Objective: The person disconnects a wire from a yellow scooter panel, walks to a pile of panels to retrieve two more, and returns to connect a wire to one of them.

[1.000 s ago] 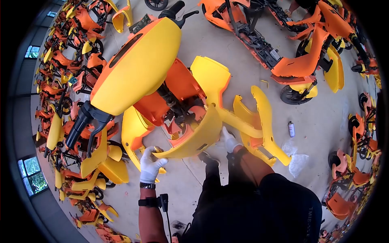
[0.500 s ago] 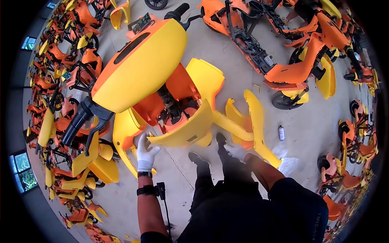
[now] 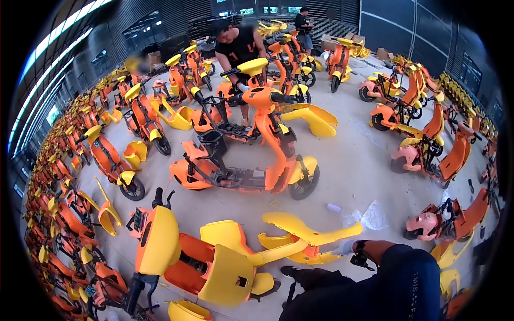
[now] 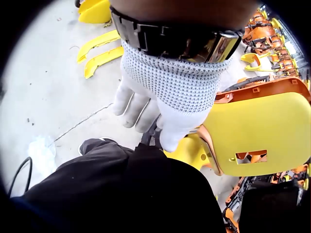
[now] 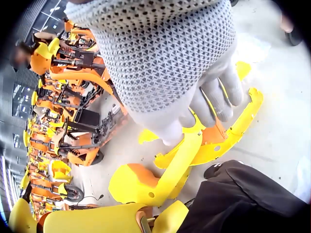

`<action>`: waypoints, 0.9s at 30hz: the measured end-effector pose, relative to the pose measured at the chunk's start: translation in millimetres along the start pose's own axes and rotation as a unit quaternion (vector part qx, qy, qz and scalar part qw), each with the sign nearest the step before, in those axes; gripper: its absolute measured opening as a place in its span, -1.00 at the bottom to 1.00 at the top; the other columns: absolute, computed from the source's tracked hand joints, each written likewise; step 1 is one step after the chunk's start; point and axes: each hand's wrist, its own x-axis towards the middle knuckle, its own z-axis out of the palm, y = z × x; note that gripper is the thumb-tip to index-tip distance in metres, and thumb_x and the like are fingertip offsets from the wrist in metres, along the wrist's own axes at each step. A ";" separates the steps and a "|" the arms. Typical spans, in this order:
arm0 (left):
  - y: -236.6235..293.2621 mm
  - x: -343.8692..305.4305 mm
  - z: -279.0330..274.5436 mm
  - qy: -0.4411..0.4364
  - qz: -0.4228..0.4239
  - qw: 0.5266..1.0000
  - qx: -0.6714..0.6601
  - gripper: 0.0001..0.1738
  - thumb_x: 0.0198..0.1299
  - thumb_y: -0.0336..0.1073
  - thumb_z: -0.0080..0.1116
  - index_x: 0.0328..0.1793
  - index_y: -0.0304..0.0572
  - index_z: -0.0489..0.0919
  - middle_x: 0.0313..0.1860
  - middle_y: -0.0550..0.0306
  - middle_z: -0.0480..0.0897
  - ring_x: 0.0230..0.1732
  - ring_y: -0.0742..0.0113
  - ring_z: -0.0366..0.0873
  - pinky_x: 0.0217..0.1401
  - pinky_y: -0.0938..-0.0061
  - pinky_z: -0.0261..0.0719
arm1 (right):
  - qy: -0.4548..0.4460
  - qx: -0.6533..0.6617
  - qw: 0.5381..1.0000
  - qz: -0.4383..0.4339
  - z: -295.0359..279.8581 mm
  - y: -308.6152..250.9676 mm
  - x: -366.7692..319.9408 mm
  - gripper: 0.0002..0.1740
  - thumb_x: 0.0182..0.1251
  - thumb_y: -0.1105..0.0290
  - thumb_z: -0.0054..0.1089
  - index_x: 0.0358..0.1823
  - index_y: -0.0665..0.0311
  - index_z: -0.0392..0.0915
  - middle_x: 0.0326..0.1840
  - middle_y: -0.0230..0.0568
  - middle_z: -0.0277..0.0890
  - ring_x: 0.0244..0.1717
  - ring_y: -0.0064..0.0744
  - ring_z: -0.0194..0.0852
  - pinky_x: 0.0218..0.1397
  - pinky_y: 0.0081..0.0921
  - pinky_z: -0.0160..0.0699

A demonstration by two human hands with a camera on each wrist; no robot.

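My gloved right hand (image 3: 344,247) is beside the lower ends of yellow side panels (image 3: 278,254) lying on the floor. In the right wrist view its fingers (image 5: 211,104) hang loosely over those panels, with nothing seen gripped. My left hand (image 4: 167,94), in a white dotted glove, hangs in front of my dark clothing with fingers relaxed and nothing in it; the head view does not show it. Close by stands a scooter with a yellow front panel (image 3: 227,275), its small rectangular slot visible, and a yellow headlamp cover (image 3: 158,241).
A stripped orange scooter (image 3: 267,171) stands ahead, with a person (image 3: 238,51) bending behind it. Rows of scooters (image 3: 69,214) line the left, and more stand at right. Clear plastic film (image 3: 375,215) and a spray can (image 3: 334,207) lie on the floor.
The view has lifted and swung toward the room. My left hand has left the front panel's edge and dropped out of the head view. My right hand has moved out to the loose side panels.
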 end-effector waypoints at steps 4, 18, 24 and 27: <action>-31.5 26.6 -9.8 -0.041 0.021 0.999 -0.004 -0.40 0.00 -0.46 0.37 0.23 -0.39 0.48 -0.19 -0.05 0.66 -0.32 0.23 0.61 -0.27 0.39 0.63 | 0.015 0.144 0.987 0.067 122.4 80.2 -61.5 -0.42 0.29 -0.10 0.14 0.14 0.17 0.61 -0.14 -0.26 0.65 -0.27 -0.38 0.64 -0.25 -0.43 0.61; 34.2 -78.7 38.3 -0.091 0.050 0.987 0.125 -0.43 0.08 -0.23 0.40 0.15 -0.48 0.56 -0.30 -0.02 0.70 -0.38 0.25 0.69 -0.40 0.44 0.63 | 0.180 0.427 0.884 0.059 225.9 199.9 -201.9 -0.57 0.26 0.19 0.08 0.05 0.29 0.62 -0.21 -0.19 0.68 -0.32 -0.40 0.69 -0.25 -0.46 0.66; 6.8 -110.2 158.7 -0.088 0.102 0.931 0.339 -0.39 0.09 -0.07 0.38 0.13 -0.43 0.61 -0.28 -0.03 0.72 -0.37 0.35 0.67 -0.31 0.49 0.64 | 0.207 0.507 0.837 0.008 295.1 314.2 -225.4 -0.70 0.22 0.21 0.16 -0.25 0.29 0.68 -0.53 -0.18 0.63 -0.51 -0.44 0.61 -0.39 -0.48 0.60; 37.8 -166.4 247.6 -0.138 0.057 0.907 0.393 -0.38 0.12 -0.04 0.35 0.17 -0.40 0.59 -0.18 -0.09 0.73 -0.24 0.25 0.70 -0.16 0.43 0.66 | 0.190 0.611 0.766 0.065 348.6 401.5 -242.9 -0.69 0.21 0.29 0.18 -0.15 0.36 0.68 -0.43 -0.21 0.64 -0.47 -0.45 0.61 -0.42 -0.53 0.58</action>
